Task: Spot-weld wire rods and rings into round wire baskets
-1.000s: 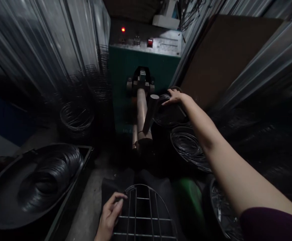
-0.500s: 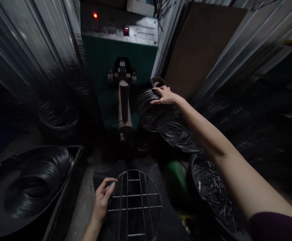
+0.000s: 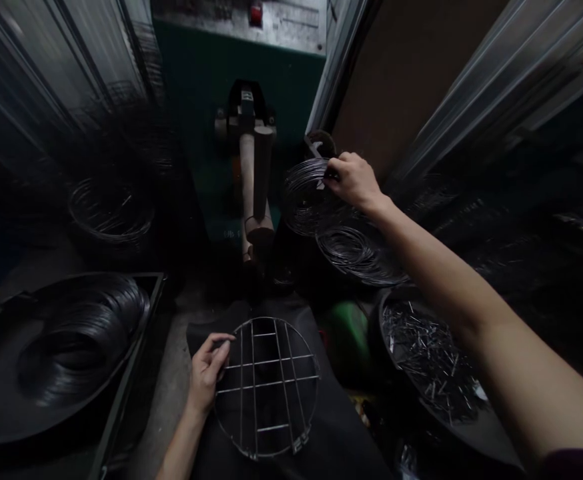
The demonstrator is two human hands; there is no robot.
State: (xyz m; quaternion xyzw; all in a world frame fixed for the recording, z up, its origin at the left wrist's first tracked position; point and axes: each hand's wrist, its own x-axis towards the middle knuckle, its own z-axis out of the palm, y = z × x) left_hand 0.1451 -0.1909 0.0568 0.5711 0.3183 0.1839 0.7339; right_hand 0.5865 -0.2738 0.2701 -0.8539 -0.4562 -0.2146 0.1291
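In the lower middle of the view, my left hand (image 3: 209,370) pinches the left rim of a round wire rack (image 3: 254,385). Straight wires cross inside the rack's ring, and it lies over a dark cloth (image 3: 331,413). My right hand (image 3: 354,179) is stretched far forward, its fingers curled at the upper right edge of a stack of wire rings (image 3: 304,193). How many rings are in those fingers I cannot tell. Just below that stack lie more wire rings (image 3: 349,250). Ahead of the rack stands a green machine (image 3: 191,100) with a thick cylindrical arm (image 3: 259,180).
Short cut wires fill a round basin (image 3: 431,353) at the right. Coiled wire rings (image 3: 89,330) lie in a large dish at the left, beside a metal frame edge (image 3: 136,360). A wire bundle (image 3: 111,213) stands farther back. A green rounded object (image 3: 349,333) sits beside the cloth.
My right hand has gone from spread fingers on the ring stack to curled fingers at its right edge. The view has tipped downward, showing more of the rack, which my left hand still holds.
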